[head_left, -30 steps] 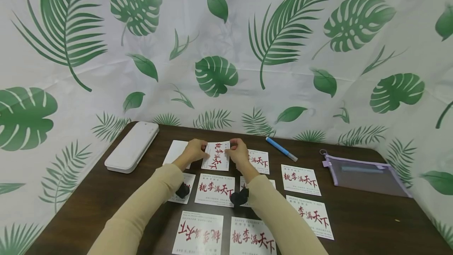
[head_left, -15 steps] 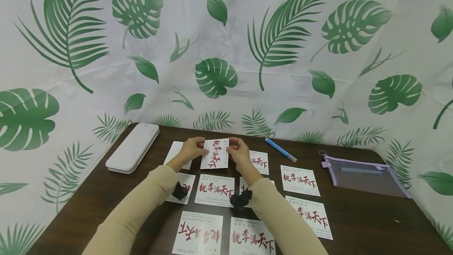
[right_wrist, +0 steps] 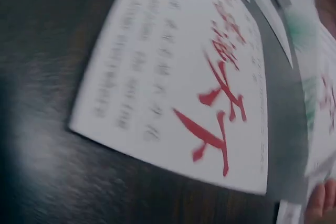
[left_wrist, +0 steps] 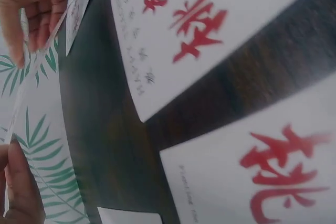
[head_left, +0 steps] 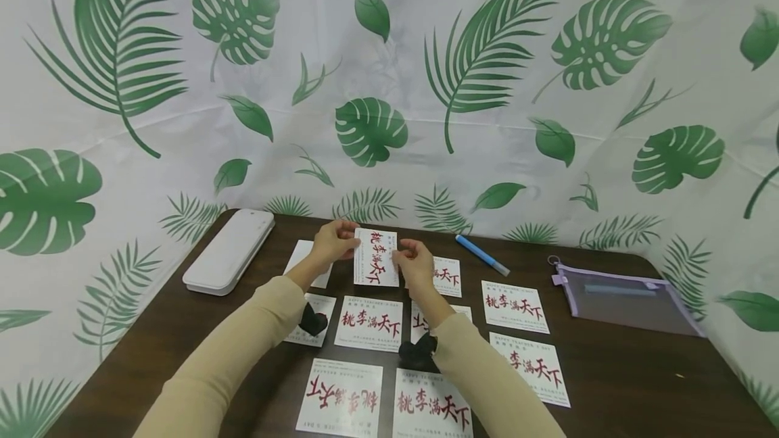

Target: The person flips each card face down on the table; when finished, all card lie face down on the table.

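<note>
Held up over the back of the table is a white card (head_left: 376, 259) with red brush characters running down it sideways. My left hand (head_left: 333, 245) pinches its left edge between thumb and fingers. At the opposite edge, my right hand (head_left: 416, 265) has its thumb on the card and its fingers curled at the side. The left wrist view catches the card nearly edge-on, with my left fingers (left_wrist: 23, 182) at its lower end and my right hand (left_wrist: 37, 14) at its upper end. Part of the held card (right_wrist: 323, 114) shows in the right wrist view.
Several matching cards (head_left: 368, 323) lie spread over the dark table (head_left: 627, 384), some partly under my forearms. A blank white card (head_left: 322, 276) is beside my left hand. Behind are a white case (head_left: 228, 252), a blue pen (head_left: 481, 254) and a purple-edged mesh pouch (head_left: 629, 299).
Both hands have raised the card and tilted it more upright, shifting slightly right over the last half second. The cards on the table have stayed in place.
</note>
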### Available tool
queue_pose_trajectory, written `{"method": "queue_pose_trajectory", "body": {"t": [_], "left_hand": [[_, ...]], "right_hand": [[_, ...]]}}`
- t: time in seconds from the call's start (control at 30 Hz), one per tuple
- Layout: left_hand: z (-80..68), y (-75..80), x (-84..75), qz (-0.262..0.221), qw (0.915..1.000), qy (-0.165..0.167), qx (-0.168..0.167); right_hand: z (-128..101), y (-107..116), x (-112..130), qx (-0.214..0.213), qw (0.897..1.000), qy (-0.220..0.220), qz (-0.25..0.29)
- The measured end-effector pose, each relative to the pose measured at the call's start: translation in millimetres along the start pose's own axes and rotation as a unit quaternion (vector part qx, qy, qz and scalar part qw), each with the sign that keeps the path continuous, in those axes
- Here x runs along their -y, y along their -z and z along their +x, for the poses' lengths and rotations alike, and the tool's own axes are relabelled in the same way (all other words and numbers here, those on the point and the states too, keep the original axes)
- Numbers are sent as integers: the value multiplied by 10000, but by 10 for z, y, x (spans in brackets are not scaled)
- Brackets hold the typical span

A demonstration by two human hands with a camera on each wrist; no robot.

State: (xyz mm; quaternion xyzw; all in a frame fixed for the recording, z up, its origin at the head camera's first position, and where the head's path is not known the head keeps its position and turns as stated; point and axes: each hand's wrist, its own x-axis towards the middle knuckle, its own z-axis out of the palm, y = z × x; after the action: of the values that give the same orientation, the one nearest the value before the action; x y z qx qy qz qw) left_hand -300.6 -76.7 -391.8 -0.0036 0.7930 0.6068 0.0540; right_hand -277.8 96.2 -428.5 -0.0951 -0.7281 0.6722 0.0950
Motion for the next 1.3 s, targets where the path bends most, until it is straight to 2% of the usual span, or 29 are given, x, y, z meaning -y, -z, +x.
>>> {"method": "queue_pose_trajectory", "body": {"t": [0.1, 0.27, 0.47, 0.63, 0.73, 0.8, 0.87, 0.97, 1.07, 1.17, 1.23, 1.3], "left_hand": [[11, -18, -33, -124, 9998, -42, -171], [18, -71, -63, -279, 9983, -246, -444], [19, -163, -117, -392, 9954, -539, -693], [6, -233, -181, -437, 9915, -874, -859], [-11, -256, -226, -564, 9895, -1087, -763], [-21, -259, -251, -598, 9887, -1205, -656], [-29, -249, -262, -556, 9883, -1281, -609], [-41, -213, -232, -168, 9884, -1265, -819], [-55, -157, -143, 270, 9893, -1002, -1028], [-63, -116, -31, 500, 9917, -655, -987], [-72, -108, 25, 512, 9935, -494, -883], [-74, -110, 61, 584, 9935, -489, -844]], "right_hand": [[-91, -77, 77, -122, 9951, 650, -732], [-229, -209, 135, 221, 9766, 1481, -1543], [-312, -259, 135, 298, 9561, 2098, -2023], [-308, -244, 149, 48, 9283, 2789, -2458], [-286, -215, 160, -113, 9103, 3300, -2497], [-257, -189, 166, -259, 9047, 3513, -2396], [-228, -158, 176, -404, 9098, 3528, -2148], [-181, -112, 181, -606, 9290, 3206, -1750], [-157, -73, 186, -680, 9505, 2709, -1363], [-153, -51, 183, -629, 9685, 2161, -1070], [-152, -44, 172, -563, 9767, 1840, -952], [-151, -41, 156, -520, 9822, 1563, -905]]}}
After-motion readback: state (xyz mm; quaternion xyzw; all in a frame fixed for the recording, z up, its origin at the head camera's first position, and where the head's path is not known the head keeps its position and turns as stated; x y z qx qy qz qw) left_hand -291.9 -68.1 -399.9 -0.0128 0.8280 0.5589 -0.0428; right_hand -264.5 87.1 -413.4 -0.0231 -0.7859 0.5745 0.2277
